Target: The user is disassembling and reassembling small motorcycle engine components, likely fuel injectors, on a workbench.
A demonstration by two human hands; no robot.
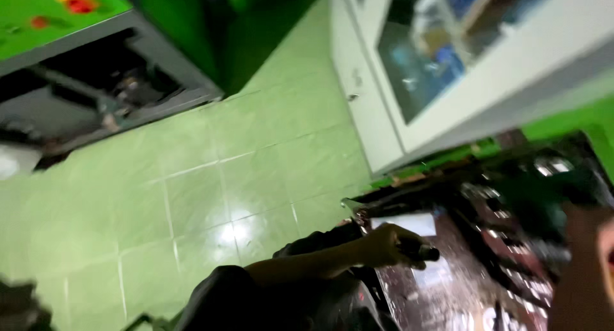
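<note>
Left hand (390,244) clenched around a short dark cylindrical handle (423,251), its tip poking out past the fingers, held just above the near left edge of the dark, glossy, cluttered bench (448,286), beside a flat white rectangular card (409,223) lying there. Right hand (585,267) blurred at the right edge of the bench, grip impossible to tell. Beyond the bench's far edge, a white glass-fronted cabinet (384,126) on the pale green tiled floor (211,184), well apart from a grey machine with a green top (96,69).
</note>
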